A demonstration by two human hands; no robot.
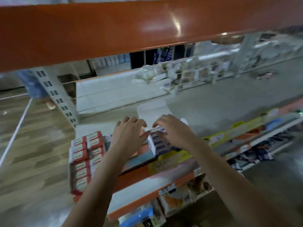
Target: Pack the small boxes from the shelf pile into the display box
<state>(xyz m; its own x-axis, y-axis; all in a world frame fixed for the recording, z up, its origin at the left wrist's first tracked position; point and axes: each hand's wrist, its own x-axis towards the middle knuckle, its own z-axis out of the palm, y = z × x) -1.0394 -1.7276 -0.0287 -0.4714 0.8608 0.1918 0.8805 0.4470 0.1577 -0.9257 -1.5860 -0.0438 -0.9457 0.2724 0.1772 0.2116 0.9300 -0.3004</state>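
Observation:
The frame is blurred by motion. A display box [153, 149] sits on the grey shelf [213, 102], with a row of small dark-blue and white boxes [158, 142] in it. My right hand [175, 130] lies over that row, fingertips curled over its far end and thumb on top. My left hand [129, 133] is just left of the box with fingers spread and relaxed, its thumb reaching toward the box's left side. What is under the palms is hidden.
A tray of red and white boxes [85, 154] stands at the shelf's left end. A white flat object [152, 110] lies behind my hands. An orange beam [114, 30] crosses overhead. Wire dividers hold packets [157, 76] at the back. Lower shelves [164, 190] carry goods.

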